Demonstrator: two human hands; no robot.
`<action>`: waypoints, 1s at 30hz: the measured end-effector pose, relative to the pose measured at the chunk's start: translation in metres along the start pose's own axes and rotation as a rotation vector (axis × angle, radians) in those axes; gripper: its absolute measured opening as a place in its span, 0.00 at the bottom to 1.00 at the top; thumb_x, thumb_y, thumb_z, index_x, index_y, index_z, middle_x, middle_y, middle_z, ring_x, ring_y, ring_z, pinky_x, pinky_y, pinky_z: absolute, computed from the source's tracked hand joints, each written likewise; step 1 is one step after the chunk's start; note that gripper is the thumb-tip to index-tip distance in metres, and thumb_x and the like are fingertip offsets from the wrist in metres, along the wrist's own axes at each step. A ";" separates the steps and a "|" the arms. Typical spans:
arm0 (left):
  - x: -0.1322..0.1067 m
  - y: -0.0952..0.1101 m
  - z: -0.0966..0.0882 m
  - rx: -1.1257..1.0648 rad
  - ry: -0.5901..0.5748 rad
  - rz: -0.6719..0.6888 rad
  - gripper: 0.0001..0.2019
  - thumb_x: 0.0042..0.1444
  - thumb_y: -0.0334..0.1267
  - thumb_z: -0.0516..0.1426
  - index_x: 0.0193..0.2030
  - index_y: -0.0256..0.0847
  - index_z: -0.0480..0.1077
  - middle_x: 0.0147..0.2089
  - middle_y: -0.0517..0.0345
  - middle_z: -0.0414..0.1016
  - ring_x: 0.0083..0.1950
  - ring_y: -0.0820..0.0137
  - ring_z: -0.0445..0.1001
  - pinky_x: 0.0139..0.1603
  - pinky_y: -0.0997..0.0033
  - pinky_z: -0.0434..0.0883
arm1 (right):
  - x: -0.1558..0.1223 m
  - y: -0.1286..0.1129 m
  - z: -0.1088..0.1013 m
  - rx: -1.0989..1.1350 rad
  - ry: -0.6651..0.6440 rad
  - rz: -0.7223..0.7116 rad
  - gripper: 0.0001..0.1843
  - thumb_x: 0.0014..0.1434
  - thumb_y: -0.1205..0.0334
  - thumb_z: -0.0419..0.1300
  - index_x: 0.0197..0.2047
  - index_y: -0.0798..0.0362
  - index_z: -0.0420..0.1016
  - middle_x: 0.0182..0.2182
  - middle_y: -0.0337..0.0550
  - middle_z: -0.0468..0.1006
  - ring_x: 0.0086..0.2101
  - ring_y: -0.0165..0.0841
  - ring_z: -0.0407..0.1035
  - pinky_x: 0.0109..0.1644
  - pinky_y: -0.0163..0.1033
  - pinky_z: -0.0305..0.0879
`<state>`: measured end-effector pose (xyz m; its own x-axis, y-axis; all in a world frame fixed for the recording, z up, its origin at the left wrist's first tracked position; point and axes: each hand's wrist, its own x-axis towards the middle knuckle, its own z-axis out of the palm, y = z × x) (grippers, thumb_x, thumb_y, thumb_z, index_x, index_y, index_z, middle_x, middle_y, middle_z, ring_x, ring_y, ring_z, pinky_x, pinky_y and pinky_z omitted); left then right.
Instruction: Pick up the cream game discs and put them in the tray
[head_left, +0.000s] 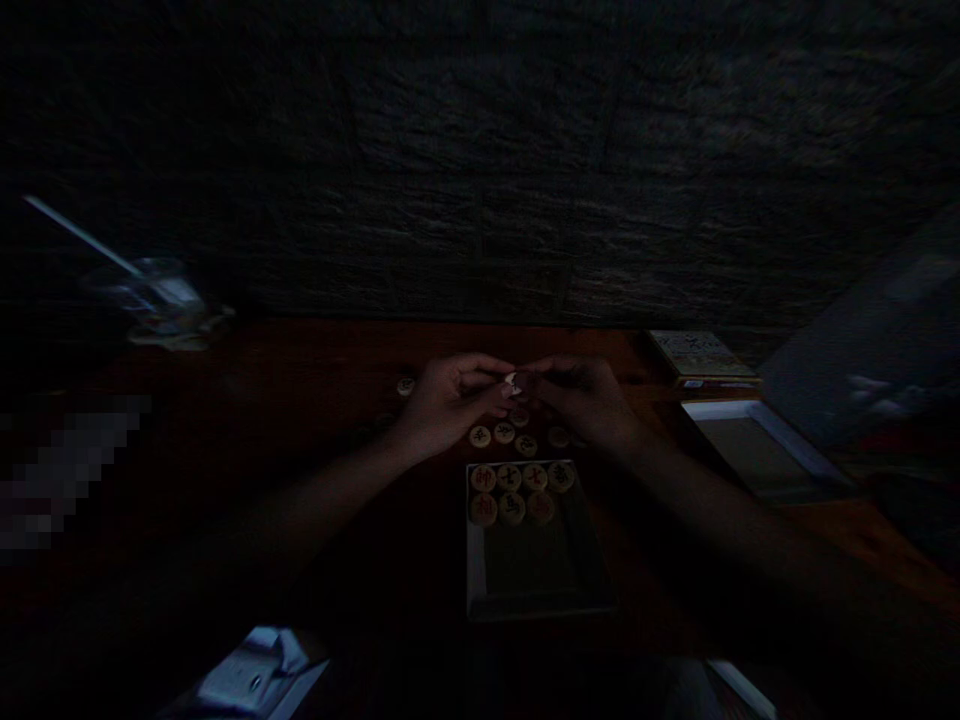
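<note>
Between the fingertips of both hands is a small round Chinese chess piece, partly covered by the fingers. My left hand pinches it from the left. From the right, my right hand closes on it with thumb and fingers. Just below the hands lie several loose pieces, among them a black-marked one on the wooden table. Nearer to me sits an open shallow box. Two rows of Chinese chess pieces with red and black characters fill its far end, such as a red-marked one.
At the back right lies a patterned box, with an open tray in front of it. A glass with a straw stands at the far left. Behind the table rises a dark stone-like wall. The scene is very dim.
</note>
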<state>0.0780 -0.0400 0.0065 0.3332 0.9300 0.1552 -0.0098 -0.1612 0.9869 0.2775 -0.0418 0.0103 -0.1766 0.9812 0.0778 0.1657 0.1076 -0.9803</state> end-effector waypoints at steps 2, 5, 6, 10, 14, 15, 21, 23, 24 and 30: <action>-0.002 0.000 0.000 0.014 -0.013 0.052 0.16 0.56 0.40 0.69 0.49 0.35 0.78 0.42 0.49 0.85 0.40 0.63 0.85 0.41 0.66 0.83 | -0.002 -0.002 0.001 0.022 -0.003 -0.012 0.21 0.53 0.45 0.73 0.41 0.52 0.85 0.26 0.42 0.83 0.20 0.30 0.72 0.17 0.31 0.61; -0.003 -0.001 0.001 0.008 -0.022 0.100 0.13 0.54 0.38 0.70 0.45 0.36 0.80 0.41 0.51 0.86 0.40 0.64 0.85 0.41 0.68 0.82 | -0.003 -0.002 0.003 0.039 0.000 -0.009 0.20 0.52 0.45 0.74 0.37 0.53 0.84 0.25 0.41 0.82 0.20 0.30 0.72 0.18 0.30 0.61; -0.004 -0.001 0.001 -0.005 -0.025 0.100 0.13 0.54 0.38 0.69 0.44 0.36 0.80 0.40 0.51 0.86 0.39 0.64 0.85 0.41 0.68 0.83 | -0.002 -0.002 0.003 0.044 0.001 -0.007 0.20 0.51 0.45 0.75 0.36 0.53 0.83 0.24 0.41 0.82 0.20 0.29 0.72 0.18 0.30 0.61; -0.003 0.000 0.002 -0.069 0.000 0.087 0.13 0.54 0.38 0.70 0.45 0.36 0.81 0.40 0.50 0.86 0.39 0.65 0.85 0.41 0.68 0.83 | 0.001 0.000 0.004 0.099 -0.022 -0.032 0.18 0.53 0.47 0.74 0.35 0.54 0.85 0.26 0.43 0.83 0.24 0.29 0.74 0.26 0.31 0.68; -0.002 0.002 0.002 -0.110 0.045 0.063 0.14 0.52 0.39 0.71 0.44 0.36 0.81 0.40 0.49 0.85 0.38 0.64 0.85 0.42 0.65 0.83 | 0.001 -0.001 0.003 0.158 -0.016 -0.049 0.17 0.51 0.50 0.75 0.38 0.53 0.87 0.29 0.44 0.85 0.27 0.31 0.77 0.31 0.34 0.72; -0.002 0.002 0.003 -0.120 0.054 0.051 0.13 0.52 0.39 0.71 0.43 0.36 0.81 0.40 0.49 0.85 0.38 0.64 0.85 0.42 0.64 0.84 | 0.000 -0.001 0.003 0.154 -0.011 -0.052 0.17 0.50 0.50 0.75 0.39 0.53 0.87 0.30 0.44 0.86 0.27 0.32 0.78 0.31 0.34 0.73; -0.004 0.004 0.005 -0.171 0.111 0.034 0.09 0.52 0.38 0.71 0.38 0.37 0.81 0.37 0.53 0.85 0.36 0.66 0.84 0.42 0.64 0.84 | -0.005 -0.003 0.005 0.075 0.001 -0.049 0.21 0.50 0.48 0.76 0.42 0.53 0.86 0.27 0.44 0.84 0.19 0.30 0.70 0.17 0.31 0.59; -0.005 0.004 0.006 -0.146 0.104 0.067 0.10 0.51 0.38 0.71 0.39 0.37 0.82 0.39 0.52 0.85 0.38 0.65 0.85 0.43 0.64 0.84 | -0.006 -0.004 0.007 0.086 0.002 -0.076 0.20 0.49 0.48 0.76 0.40 0.54 0.86 0.28 0.44 0.84 0.21 0.31 0.73 0.18 0.31 0.61; -0.005 0.003 0.006 -0.117 0.099 0.091 0.11 0.51 0.37 0.71 0.40 0.37 0.82 0.40 0.51 0.85 0.40 0.64 0.85 0.44 0.64 0.83 | -0.006 -0.005 0.007 0.088 -0.001 -0.083 0.20 0.50 0.48 0.76 0.39 0.54 0.86 0.28 0.45 0.84 0.22 0.31 0.74 0.19 0.31 0.62; -0.005 0.000 0.006 -0.014 0.050 0.170 0.13 0.51 0.32 0.70 0.45 0.37 0.82 0.42 0.50 0.86 0.41 0.65 0.85 0.44 0.67 0.81 | -0.006 -0.011 0.011 0.077 -0.009 -0.086 0.21 0.48 0.44 0.77 0.34 0.55 0.85 0.24 0.42 0.82 0.22 0.28 0.73 0.25 0.32 0.68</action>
<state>0.0822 -0.0468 0.0058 0.2784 0.9051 0.3214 -0.0749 -0.3132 0.9467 0.2666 -0.0510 0.0185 -0.1956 0.9673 0.1614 0.0745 0.1787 -0.9811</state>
